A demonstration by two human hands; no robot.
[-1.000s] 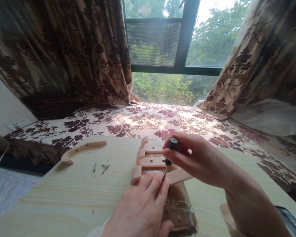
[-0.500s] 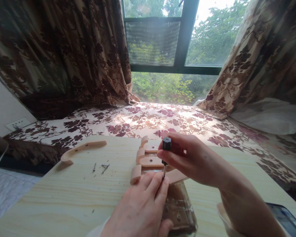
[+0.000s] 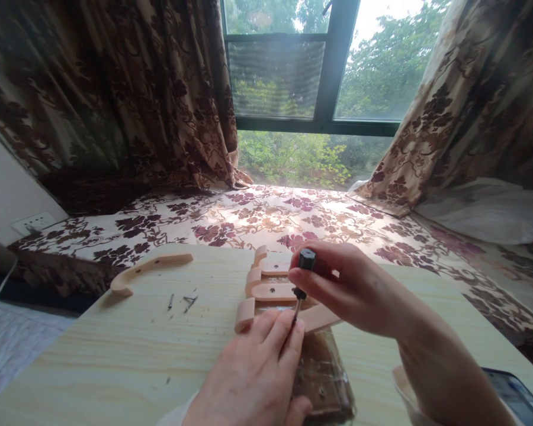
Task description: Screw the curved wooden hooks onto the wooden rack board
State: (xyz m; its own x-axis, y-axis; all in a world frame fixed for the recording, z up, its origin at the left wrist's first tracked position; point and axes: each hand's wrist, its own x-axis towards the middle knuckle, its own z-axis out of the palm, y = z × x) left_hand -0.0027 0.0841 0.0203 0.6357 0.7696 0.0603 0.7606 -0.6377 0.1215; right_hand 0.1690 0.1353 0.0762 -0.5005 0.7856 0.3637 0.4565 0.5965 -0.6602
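My right hand (image 3: 337, 278) is closed around the black handle of a screwdriver (image 3: 308, 259), whose metal shaft points down and slants slightly. Its tip ends between the fingertips of my left hand (image 3: 253, 367); any screw there is hidden. The left hand lies over the nearest curved wooden hook (image 3: 245, 313), its fingers pinched around the screwdriver tip and pressing the hook down. Beneath is a brown board (image 3: 326, 367) in clear plastic. Two more wooden hooks (image 3: 273, 290) lie across the board farther away, with dark screw heads showing.
A loose curved wooden hook (image 3: 153, 264) lies at the left of the pale wooden table (image 3: 115, 355). Several screws (image 3: 189, 303) and small dark crumbs are scattered near it. At the right edge rests a phone (image 3: 515, 390). Behind the table is a flowered window seat (image 3: 257, 216).
The screwdriver handle has leaned a little to the right with my right hand, while its tip stays between my left fingers. My left hand and the hooks keep their places.
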